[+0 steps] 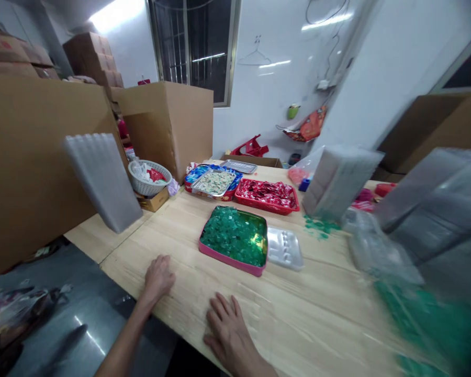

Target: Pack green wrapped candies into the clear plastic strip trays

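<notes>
My left hand [159, 276] rests on the pale wooden table near its front edge, fingers curled in, with no object showing in it. Lower and to the right lies my right hand [230, 330], palm down on the tabletop with its fingers stretched out. Beyond both hands is a pink-rimmed tin tray [232, 260] full of small shiny green pieces [231, 235]; neither hand touches it. A clear plastic moulded tray [286, 248] lies against the tin's right side.
Behind stand a red basket [267, 197] of red packets and a metal tray [215, 182] of pale pieces. Stacks of clear plastic trays [104, 180] rise at left and right. A white basket [149, 178] sits by large cardboard boxes [188, 125]. Green pieces [321, 226] lie scattered at right.
</notes>
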Demonstrator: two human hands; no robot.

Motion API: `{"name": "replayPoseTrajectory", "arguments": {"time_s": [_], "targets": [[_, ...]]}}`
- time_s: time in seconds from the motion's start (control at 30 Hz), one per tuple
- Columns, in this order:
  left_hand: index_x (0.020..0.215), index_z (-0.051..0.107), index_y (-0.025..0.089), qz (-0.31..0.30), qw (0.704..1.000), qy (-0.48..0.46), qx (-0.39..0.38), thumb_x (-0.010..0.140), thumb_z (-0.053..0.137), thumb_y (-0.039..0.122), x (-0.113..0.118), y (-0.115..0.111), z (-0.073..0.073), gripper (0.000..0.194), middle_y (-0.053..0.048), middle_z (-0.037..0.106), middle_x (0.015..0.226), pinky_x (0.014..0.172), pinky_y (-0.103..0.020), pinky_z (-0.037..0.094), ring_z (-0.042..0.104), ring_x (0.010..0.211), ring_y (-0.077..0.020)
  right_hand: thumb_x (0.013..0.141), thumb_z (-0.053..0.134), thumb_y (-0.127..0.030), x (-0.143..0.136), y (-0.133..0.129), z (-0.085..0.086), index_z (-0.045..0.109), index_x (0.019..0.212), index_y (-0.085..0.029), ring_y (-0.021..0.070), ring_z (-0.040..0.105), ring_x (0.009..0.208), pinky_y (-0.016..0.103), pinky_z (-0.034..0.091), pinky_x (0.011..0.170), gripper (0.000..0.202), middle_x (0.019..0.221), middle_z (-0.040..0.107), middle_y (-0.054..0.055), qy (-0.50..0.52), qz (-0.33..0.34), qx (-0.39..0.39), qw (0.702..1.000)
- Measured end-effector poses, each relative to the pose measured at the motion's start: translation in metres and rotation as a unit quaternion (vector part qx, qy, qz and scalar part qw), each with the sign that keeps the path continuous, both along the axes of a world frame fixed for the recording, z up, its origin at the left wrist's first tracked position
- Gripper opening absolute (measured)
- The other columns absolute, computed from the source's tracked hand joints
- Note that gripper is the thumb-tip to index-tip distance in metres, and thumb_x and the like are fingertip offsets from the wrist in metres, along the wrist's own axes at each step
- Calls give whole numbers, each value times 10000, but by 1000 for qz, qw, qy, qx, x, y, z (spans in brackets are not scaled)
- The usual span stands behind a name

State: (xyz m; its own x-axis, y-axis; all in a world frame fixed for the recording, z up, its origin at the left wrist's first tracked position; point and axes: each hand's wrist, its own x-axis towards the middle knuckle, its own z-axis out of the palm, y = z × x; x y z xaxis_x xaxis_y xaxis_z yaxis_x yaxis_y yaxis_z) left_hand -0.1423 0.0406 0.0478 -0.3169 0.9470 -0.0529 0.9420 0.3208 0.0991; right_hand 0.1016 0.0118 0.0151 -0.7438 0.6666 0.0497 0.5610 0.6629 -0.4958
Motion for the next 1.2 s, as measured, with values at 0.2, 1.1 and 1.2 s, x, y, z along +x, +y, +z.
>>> {"name": "replayPoseTrajectory", "arguments": {"time_s": [0.2, 1.1, 1.2], "targets": [[1267, 423, 103, -51, 996, 12, 66, 766, 438, 497, 32, -19, -9, 638, -187, 372, 1365, 1002, -465, 258, 282, 1260, -355, 778, 548, -308, 49, 3, 5, 495, 1182, -188, 289, 319, 1278, 573, 164, 1052, 425, 1307, 474, 124, 41, -10, 35, 999], [948, 652, 222, -224, 890, -377, 125, 734, 517, 314, 159, -2, -25, 269, -105, 631, 1073, 947, -463, 377, 508, 1097, -293, 683, 478, -67, 79, 164, 50, 681, 810, -161, 172, 622, 756, 214, 377, 612, 258, 773, 691, 61, -62, -213, -30, 975], [820, 655, 202, -159, 870, -456, 102, 710, 524, 265, 167, 11, -7, 182, -80, 671, 873, 798, -365, 452, 595, 863, -238, 688, 540, -164, 80, 160, 50, 679, 764, -153, 181, 616, 710, 221, 370, 574, 159, 730, 684, 64, -62, -214, -39, 974]]}}
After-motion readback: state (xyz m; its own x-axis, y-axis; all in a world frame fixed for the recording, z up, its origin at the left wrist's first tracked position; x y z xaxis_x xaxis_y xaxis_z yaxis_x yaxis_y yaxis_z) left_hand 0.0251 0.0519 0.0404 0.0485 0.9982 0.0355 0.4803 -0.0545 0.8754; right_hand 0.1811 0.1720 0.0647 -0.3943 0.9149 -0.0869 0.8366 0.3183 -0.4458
